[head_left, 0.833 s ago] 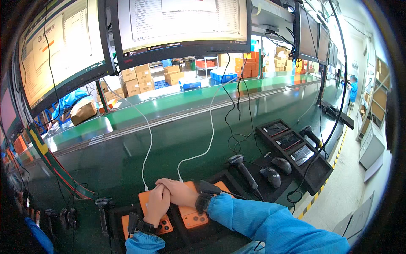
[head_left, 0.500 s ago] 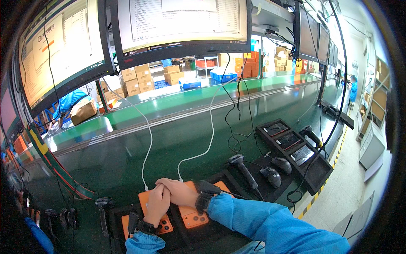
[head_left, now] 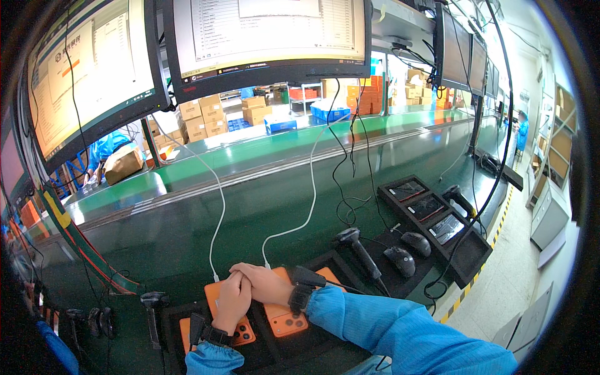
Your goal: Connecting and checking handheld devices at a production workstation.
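Note:
Two orange phones lie back-up in a black tray [head_left: 322, 337] at the bench's near edge, each with a white cable [head_left: 219, 206] plugged into its top end. My left hand [head_left: 231, 303] rests on the left orange phone [head_left: 240, 331]. My right hand [head_left: 265, 282] lies over the top of the right orange phone [head_left: 284, 319], its fingers overlapping the left hand's fingers near the cable plugs. Both sleeves are blue, and dark wrist straps sit on both wrists. Whether either hand grips a phone or a plug is hidden.
A black handheld scanner [head_left: 356, 247] stands right of my hands, with two mice [head_left: 400, 259] beyond it. Further right a black tray [head_left: 465, 253] holds three dark phones. Another scanner [head_left: 152, 306] stands left. A green conveyor [head_left: 262, 156] runs behind, monitors [head_left: 269, 37] hang overhead.

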The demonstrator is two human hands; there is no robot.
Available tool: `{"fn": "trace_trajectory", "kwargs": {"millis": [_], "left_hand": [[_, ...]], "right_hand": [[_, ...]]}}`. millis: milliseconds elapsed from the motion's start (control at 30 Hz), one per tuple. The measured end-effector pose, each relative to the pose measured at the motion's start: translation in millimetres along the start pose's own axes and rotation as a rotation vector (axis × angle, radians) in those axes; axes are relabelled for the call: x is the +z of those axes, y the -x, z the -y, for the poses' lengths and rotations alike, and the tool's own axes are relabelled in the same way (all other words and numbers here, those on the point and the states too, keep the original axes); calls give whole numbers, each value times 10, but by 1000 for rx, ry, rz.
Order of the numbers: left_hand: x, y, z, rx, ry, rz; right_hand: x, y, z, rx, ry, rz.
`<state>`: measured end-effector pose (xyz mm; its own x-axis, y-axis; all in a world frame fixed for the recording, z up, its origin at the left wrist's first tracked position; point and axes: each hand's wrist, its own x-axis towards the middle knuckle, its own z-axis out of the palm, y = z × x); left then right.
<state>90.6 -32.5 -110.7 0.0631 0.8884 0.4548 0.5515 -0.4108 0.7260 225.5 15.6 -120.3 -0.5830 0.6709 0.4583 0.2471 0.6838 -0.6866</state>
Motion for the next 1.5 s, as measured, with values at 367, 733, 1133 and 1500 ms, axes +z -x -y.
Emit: {"fn": "trace_trajectory", "kwargs": {"millis": [367,733,1133,1500], "left_hand": [[8,2,28,4,9,8],[-1,2,19,-10,15,15],[11,-3,12,12,10,2],[1,5,-4,15,19,6]], "right_hand": [[-13,9,17,-23,18,-8],[-6,9,8,-20,3,-16],[25,12,-60,-59,21,-49],[20,8,-51,-61,23,-43]]}}
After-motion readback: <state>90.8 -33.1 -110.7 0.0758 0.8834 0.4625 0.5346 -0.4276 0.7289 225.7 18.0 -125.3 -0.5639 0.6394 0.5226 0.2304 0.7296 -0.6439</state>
